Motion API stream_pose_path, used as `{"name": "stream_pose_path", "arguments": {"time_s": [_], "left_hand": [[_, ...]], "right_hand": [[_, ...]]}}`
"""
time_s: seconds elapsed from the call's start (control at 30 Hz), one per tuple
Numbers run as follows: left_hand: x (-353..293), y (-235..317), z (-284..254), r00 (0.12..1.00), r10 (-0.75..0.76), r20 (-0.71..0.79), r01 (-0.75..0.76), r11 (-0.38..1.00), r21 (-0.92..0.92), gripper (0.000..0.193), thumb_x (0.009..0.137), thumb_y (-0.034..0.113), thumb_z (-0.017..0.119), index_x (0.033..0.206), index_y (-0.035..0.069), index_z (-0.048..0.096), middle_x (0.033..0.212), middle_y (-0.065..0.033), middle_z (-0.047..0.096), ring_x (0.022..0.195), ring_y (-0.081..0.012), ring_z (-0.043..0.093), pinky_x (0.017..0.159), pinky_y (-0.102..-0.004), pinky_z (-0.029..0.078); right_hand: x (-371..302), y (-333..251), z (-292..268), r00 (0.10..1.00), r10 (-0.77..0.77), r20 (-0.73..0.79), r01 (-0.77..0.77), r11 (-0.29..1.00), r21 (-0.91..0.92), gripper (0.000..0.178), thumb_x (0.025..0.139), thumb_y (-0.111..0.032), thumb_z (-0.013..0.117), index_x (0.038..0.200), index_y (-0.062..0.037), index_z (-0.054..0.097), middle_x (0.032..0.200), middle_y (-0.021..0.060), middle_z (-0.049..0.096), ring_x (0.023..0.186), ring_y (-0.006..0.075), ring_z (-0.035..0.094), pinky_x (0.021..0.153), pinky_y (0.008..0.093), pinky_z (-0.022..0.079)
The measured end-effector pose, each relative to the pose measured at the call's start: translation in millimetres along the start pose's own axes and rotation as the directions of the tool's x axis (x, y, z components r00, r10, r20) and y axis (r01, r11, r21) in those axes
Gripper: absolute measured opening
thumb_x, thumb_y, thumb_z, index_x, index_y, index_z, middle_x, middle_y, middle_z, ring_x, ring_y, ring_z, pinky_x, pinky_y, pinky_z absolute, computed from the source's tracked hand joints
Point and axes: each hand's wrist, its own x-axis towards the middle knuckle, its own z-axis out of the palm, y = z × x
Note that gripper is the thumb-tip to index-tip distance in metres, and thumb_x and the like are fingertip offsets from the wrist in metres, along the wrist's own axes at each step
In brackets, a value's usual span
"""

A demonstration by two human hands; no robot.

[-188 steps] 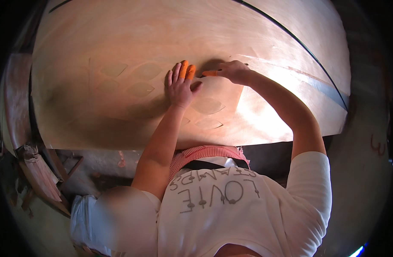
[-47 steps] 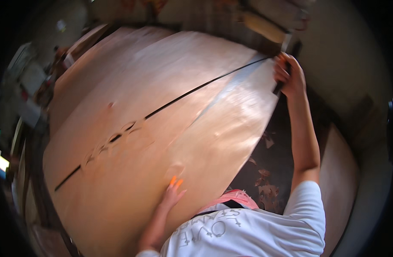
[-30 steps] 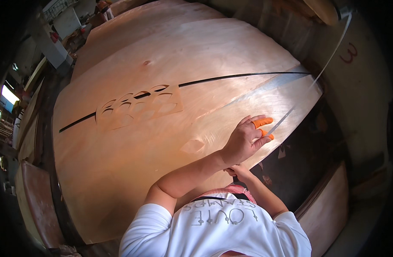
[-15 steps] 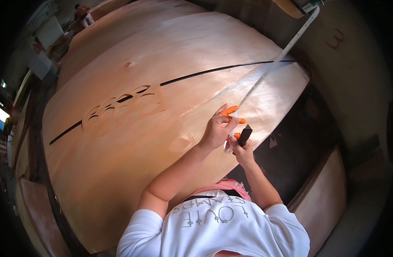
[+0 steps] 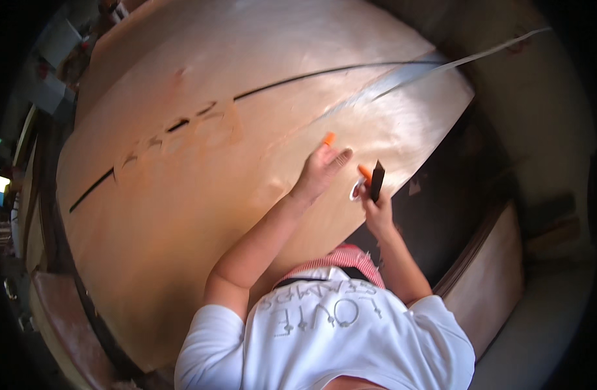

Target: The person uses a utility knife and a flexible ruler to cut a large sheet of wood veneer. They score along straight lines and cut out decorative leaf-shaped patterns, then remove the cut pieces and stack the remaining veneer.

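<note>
My left hand [image 5: 319, 172] is raised over a large pale wood veneer sheet [image 5: 181, 260], thumb and forefinger apart, with nothing visible between them. An orange cover [image 5: 329, 138] wraps one of its fingertips. To its right, near the sheet's edge, my right hand [image 5: 378, 211] is closed round a dark flat blade [image 5: 377, 182] with a slanted tip, pointing away from me. Another orange finger cover [image 5: 365, 173] shows on this hand. A small white loop [image 5: 355, 190] sits beside its fingers; whether they grip it I cannot tell.
A narrow pale strip [image 5: 493, 53] runs off toward the upper right. Across the veneer goes a dark line [image 5: 298, 81], interrupted by a thin patch with curved cuts [image 5: 175, 140]. Stacked sheets [image 5: 487, 279] stand at the right, and a board [image 5: 67, 318] at the lower left.
My hands were close together at the near end of the pale strip; now they are apart, the left moved up and left. The strip's far end has swung right, away from them.
</note>
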Motion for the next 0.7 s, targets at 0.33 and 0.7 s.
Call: {"name": "stream_pose_path", "arguments": {"time_s": [0.33,0.7], "left_hand": [[-95,-93,-73,0.994,-0.033,-0.102,0.049,0.986,0.159,0.012,0.081,0.008,0.056,0.085,-0.003,0.059,0.079,-0.0068,0.063,0.069,-0.0095,0.058,0.063,-0.0222,0.047],[-114,-100,-105,0.987,-0.064,-0.147,0.112,0.934,0.339,0.012,0.078,0.011,0.061,0.081,0.0,0.062,0.077,-0.0075,0.061,0.066,-0.0127,0.058,0.059,-0.0255,0.046]], "right_hand": [[-34,53,26,0.837,0.432,0.334,-0.407,0.902,-0.145,0.037,0.083,-0.003,0.055,0.116,0.0005,0.04,0.072,0.0034,0.054,0.065,0.0094,0.055,0.058,0.0225,0.045],[-30,68,47,0.759,0.445,0.475,-0.299,0.887,-0.352,0.042,0.083,-0.005,0.055,0.121,0.002,0.038,0.076,0.0056,0.056,0.067,0.0098,0.055,0.063,0.0238,0.045]]}}
